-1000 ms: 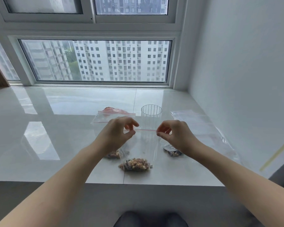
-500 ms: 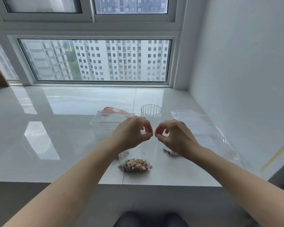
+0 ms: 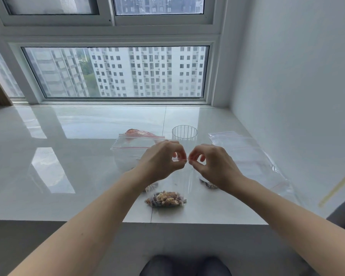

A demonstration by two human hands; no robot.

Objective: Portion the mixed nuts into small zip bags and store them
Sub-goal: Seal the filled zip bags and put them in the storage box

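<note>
1. The left hand (image 3: 160,160) and the right hand (image 3: 213,163) each pinch the red zip strip (image 3: 180,159) of a small zip bag (image 3: 172,182) between thumb and forefinger, fingertips almost meeting at the middle of the seal.
2. The bag hangs from that pinch, upright, its bottom resting on the white sill (image 3: 68,176) with a portion of mixed nuts (image 3: 165,199) gathered there.
3. Two more nut portions lie partly hidden under the wrists, one beneath each.
4. Behind stand a ribbed clear cup (image 3: 184,132), a larger zip bag (image 3: 135,148) to its left and flat empty bags (image 3: 247,156) to its right.
5. I judge this the sealing step; whether the strip is fully shut I cannot tell.
6. Next, I reckon, the seal wants a firm press along its length, then the bag set with the others.
</note>
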